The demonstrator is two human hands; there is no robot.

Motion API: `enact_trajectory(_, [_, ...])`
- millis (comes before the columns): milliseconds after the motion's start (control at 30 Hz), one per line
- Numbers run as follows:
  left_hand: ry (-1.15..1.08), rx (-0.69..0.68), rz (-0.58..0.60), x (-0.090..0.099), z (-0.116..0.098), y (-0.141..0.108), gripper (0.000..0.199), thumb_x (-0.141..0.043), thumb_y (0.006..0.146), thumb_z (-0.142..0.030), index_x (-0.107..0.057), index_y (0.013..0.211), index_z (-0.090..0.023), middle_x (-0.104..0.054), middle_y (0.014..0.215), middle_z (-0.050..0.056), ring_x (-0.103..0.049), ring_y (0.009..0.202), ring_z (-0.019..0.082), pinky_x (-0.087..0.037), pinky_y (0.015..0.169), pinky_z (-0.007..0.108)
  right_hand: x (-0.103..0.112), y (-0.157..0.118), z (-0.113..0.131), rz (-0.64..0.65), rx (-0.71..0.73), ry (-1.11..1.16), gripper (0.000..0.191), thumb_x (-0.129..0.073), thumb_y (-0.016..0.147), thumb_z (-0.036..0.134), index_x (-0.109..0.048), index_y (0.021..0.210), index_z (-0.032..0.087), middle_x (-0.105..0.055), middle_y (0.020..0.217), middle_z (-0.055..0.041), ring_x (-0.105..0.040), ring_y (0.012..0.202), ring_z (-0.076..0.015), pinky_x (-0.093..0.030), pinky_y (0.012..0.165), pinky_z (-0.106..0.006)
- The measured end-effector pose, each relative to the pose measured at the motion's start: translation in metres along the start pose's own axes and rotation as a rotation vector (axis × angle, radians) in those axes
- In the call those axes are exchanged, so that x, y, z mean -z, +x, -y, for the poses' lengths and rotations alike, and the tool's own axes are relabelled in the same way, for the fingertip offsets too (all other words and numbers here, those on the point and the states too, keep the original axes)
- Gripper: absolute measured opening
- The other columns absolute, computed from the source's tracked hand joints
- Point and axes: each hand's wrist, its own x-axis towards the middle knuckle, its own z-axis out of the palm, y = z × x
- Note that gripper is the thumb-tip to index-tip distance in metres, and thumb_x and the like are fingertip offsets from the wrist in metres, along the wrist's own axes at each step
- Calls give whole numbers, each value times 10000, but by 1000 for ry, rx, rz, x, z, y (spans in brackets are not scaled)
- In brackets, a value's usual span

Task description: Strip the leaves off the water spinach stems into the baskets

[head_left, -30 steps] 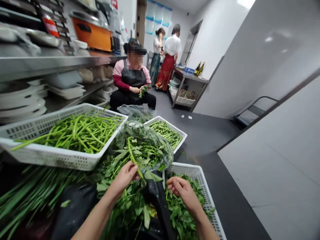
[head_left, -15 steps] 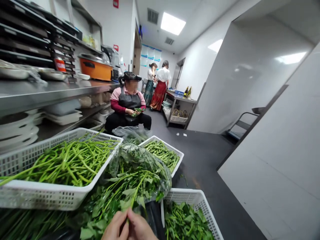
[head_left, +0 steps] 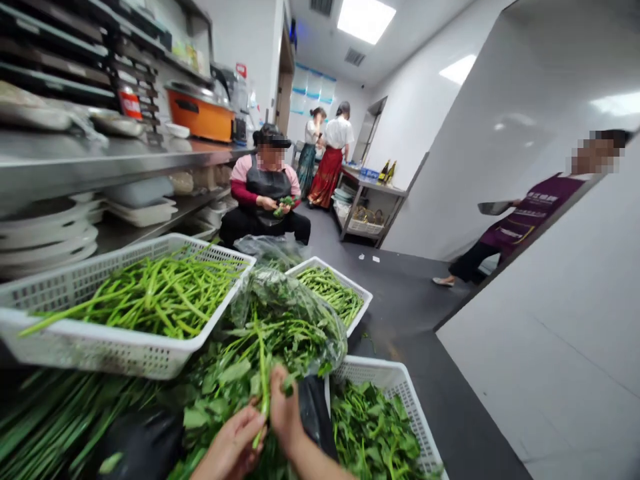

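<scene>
My left hand (head_left: 241,433) pinches a long, light green vegetable stem (head_left: 262,373) near its lower end; the stem points up and away from me. Close beside it on the right is my right hand (head_left: 287,407), fingers curled, with a small green leaf (head_left: 288,385) showing at the fingertips. Beneath and beyond both hands lies a heap of leafy greens (head_left: 225,380), partly in a clear plastic bag (head_left: 300,293). Bare green stems (head_left: 165,293) fill a white basket (head_left: 125,350) at the left. Another white basket (head_left: 395,368) at lower right holds plucked leaves (head_left: 373,427).
A third white basket (head_left: 367,303) holds cut green pieces. Long thin greens (head_left: 65,420) lie lower left beside black plastic (head_left: 145,440). A seated co-worker (head_left: 267,187) handles greens ahead. Two people stand behind; another person (head_left: 530,213) with a metal pan is at the right wall edge.
My hands have moved apart slightly; the right rose beside the stem, now with a leaf at its fingertips. A person carrying a pan has appeared at the right. The view has shifted slightly.
</scene>
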Motion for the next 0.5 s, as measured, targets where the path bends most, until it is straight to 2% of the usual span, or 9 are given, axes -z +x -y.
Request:
enact_trajectory(100, [56, -36, 45, -6, -8, -16, 453, -687, 606, -569, -444, 618, -187, -437, 535, -63, -381, 500, 75, -309, 496, 194, 21, 20, 24, 27, -168, 36, 468, -504, 749, 634, -467, 606, 190, -507, 529, 5, -500, 523, -124, -404, 507, -235])
enact_trajectory(200, [198, -138, -61, -4, -11, -18, 405, -629, 650, -564, -456, 655, -199, -435, 534, -68, -404, 514, 93, -328, 501, 203, 34, 16, 33, 211, -559, 188, 461, -543, 747, 622, -531, 744, 162, -555, 583, 5, -505, 502, -101, -391, 497, -214])
enact_trajectory(267, [331, -184, -108, -1, -8, -13, 367, -602, 662, -546, -482, 665, -200, -461, 552, -56, -439, 532, 111, -357, 513, 217, 34, -2, 33, 380, -686, 256, 474, -616, 699, 606, -564, 800, 146, -570, 609, 7, -517, 523, -99, -390, 504, -209])
enact_trajectory(333, [497, -240, -126, 2, -3, -8, 301, -554, 701, -499, -524, 685, -200, -523, 587, -27, -494, 566, 138, -391, 537, 237, 26, -21, 29, 507, -680, 302, 476, -716, 615, 549, -576, 810, 138, -583, 628, 5, -544, 567, -109, -404, 535, -218])
enact_trajectory(367, [593, -264, -142, 3, -1, -6, 258, -524, 727, -458, -543, 704, -203, -557, 611, -11, -521, 586, 151, -404, 555, 246, 20, -28, 26, 518, -646, 321, 470, -758, 569, 506, -569, 793, 138, -584, 627, 7, -550, 578, -112, -407, 548, -219])
enact_trajectory(433, [809, -288, -196, 6, 2, -6, 183, -461, 765, -361, -564, 753, -211, -598, 635, 7, -555, 608, 166, -413, 586, 258, 9, -35, 20, 444, -576, 323, 457, -799, 509, 427, -537, 760, 150, -565, 592, 26, -526, 540, -100, -389, 524, -208])
enact_trajectory(500, [994, -306, -256, 10, 3, -10, 185, -401, 784, -280, -569, 818, -213, -628, 680, 25, -575, 630, 174, -411, 614, 270, 1, -36, 15, 385, -579, 267, 462, -797, 505, 395, -518, 794, 168, -534, 562, 55, -480, 482, -82, -352, 471, -192])
